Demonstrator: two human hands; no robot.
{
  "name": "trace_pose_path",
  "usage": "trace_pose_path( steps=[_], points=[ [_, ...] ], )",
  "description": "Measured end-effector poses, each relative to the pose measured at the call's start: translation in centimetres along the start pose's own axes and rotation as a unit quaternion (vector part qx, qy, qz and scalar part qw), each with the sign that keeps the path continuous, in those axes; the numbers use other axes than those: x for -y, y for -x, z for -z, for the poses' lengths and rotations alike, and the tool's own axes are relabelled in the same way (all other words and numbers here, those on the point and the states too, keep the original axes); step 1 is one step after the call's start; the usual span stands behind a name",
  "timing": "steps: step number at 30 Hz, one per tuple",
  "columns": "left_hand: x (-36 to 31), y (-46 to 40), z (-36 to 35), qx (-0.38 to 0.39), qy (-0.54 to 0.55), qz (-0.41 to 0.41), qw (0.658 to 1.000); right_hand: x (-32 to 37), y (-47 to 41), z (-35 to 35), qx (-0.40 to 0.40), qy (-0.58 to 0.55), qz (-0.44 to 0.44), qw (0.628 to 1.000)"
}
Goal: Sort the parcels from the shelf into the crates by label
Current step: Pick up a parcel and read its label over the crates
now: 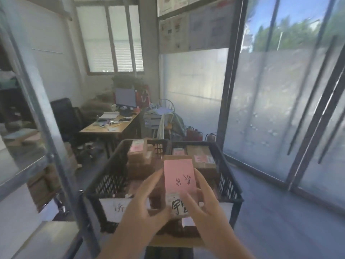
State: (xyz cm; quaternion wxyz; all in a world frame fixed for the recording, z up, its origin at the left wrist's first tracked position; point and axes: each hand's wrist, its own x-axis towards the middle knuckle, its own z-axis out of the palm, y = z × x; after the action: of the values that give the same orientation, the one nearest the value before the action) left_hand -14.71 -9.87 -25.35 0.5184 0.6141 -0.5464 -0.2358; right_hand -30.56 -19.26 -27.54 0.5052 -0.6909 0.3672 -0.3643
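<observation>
A parcel (179, 181) with a pink label is held upright above the near edge of the black crates (104, 181), clamped between the left hand (147, 204) and right hand (203, 199). Other labelled parcels (202, 160) are stacked inside the crates.

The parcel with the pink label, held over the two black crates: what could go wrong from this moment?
1. The parcel sits over the divider between the left crate and the right crate, so it may drop into the wrong one.
2. The left hand and right hand hold it mostly by fingertips; it could slip.
3. The stacked boxes already reach rim height, so another parcel might topple them.
</observation>
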Motion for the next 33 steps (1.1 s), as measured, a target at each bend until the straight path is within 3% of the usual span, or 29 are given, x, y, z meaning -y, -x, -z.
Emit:
trace_pose_path(
  steps=[7, 11, 18, 22, 27, 33],
  points=[
    [2.8, -7.1, -2.1, 0.143, 0.072, -0.017, 0.987, -1.6, -4.2, 0.5, -0.117, 0.139, -0.046, 0.982],
    [5.8, -10.0, -3.3, 0.188, 0.084, 0.014, 0.979, -3.6, -6.4, 1.2, -0.178, 0.174, -0.083, 0.965],
    [12.8, -17.3, -1.9, 0.055, 0.022, 0.111, 0.992, -7.9, -13.7, 2.3, -0.211, 0.203, -0.116, 0.949],
    [16.2, -21.7, -1.1, -0.022, -0.004, 0.156, 0.988, -11.5, -19.3, 1.0, -0.145, 0.184, -0.145, 0.961],
    [18.2, -26.5, -1.5, -0.038, -0.049, 0.186, 0.981, -15.8, -26.7, -2.2, -0.077, 0.171, -0.163, 0.969],
    [20.0, -30.8, -2.4, -0.035, -0.051, 0.197, 0.978, -19.4, -32.0, -5.7, -0.092, 0.220, -0.179, 0.954]
  ],
)
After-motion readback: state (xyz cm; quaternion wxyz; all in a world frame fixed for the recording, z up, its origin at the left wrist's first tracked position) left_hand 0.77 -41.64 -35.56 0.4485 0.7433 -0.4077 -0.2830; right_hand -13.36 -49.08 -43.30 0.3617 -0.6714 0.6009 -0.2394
